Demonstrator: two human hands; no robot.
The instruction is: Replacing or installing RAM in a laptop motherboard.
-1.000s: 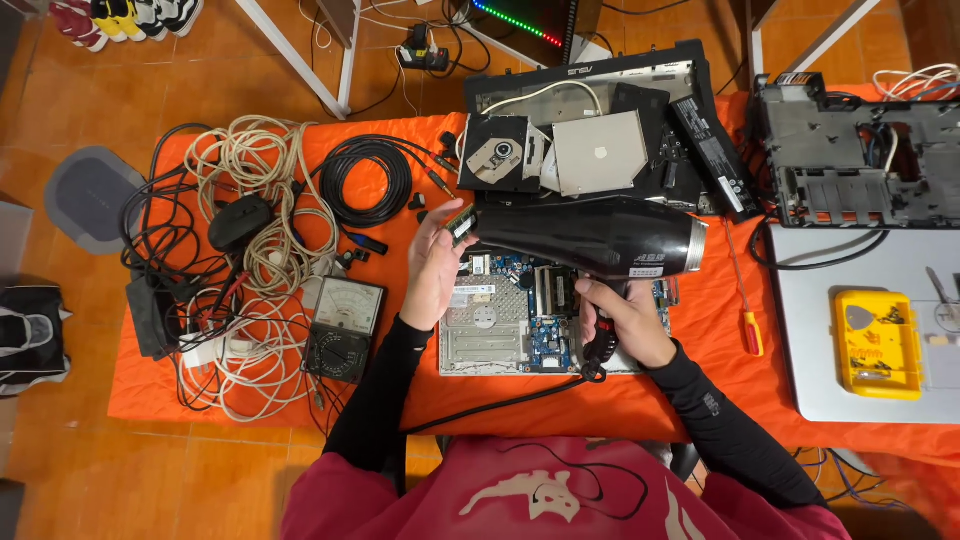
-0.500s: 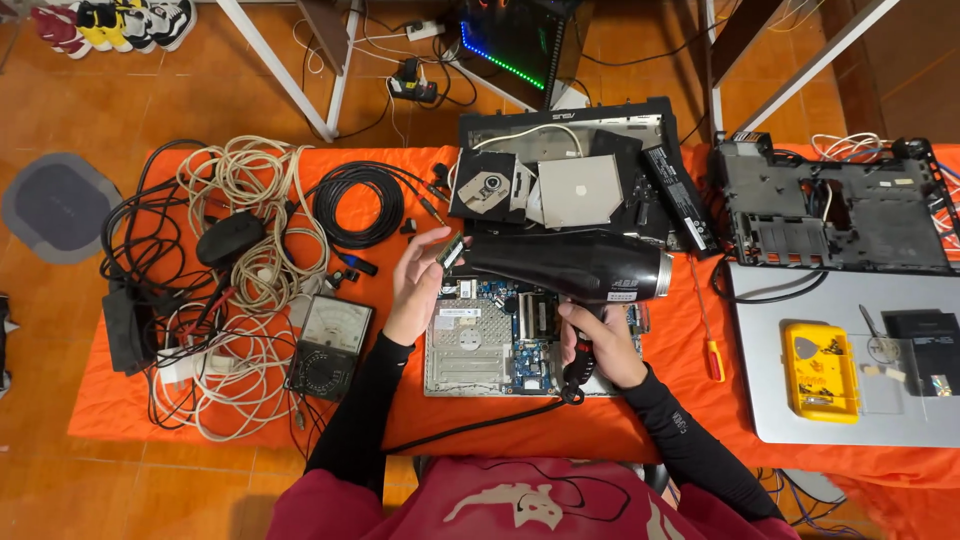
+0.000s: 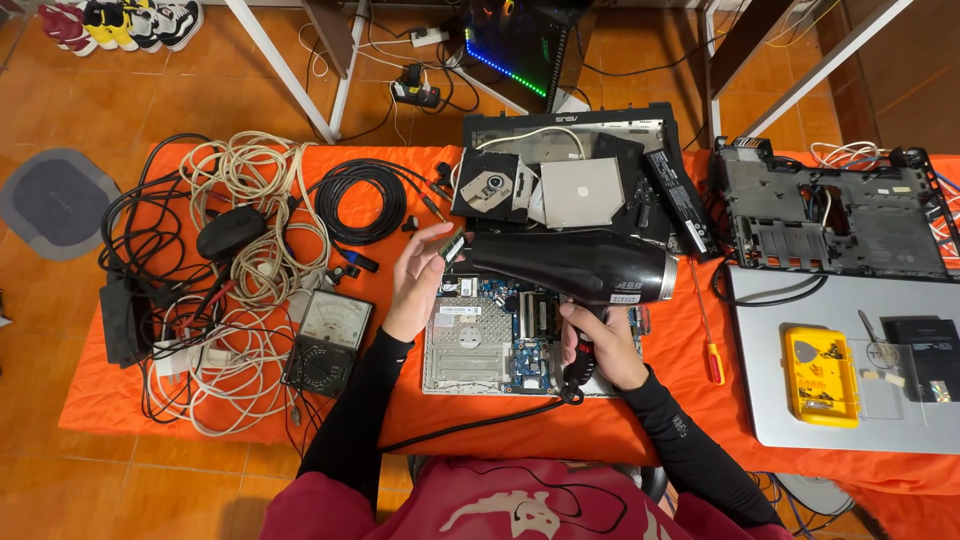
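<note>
**Hair dryer aimed at a small part held over an open circuit board**

Nearest: right hand [image 3: 600,345], fingers wrapped tight round the handle of the black hair dryer [image 3: 575,268], cord trailing toward the body. Dryer body lies level above the circuit board [image 3: 500,335], nozzle pointing left. Left hand [image 3: 420,280] sits at the nozzle mouth, fingers loosely curled, thumb and fingertips pinching a small flat module [image 3: 453,247].

Risks, as judged: hot air straight onto the fingertips, so a flinch could drop the module onto the board. The cord could snag the board's edge and drag it.

Left: multimeter [image 3: 328,340] and tangled cables [image 3: 240,215] crowd the elbow. Right: red screwdriver [image 3: 708,335]. Far: optical drive [image 3: 495,187] and laptop shell [image 3: 835,215].
</note>
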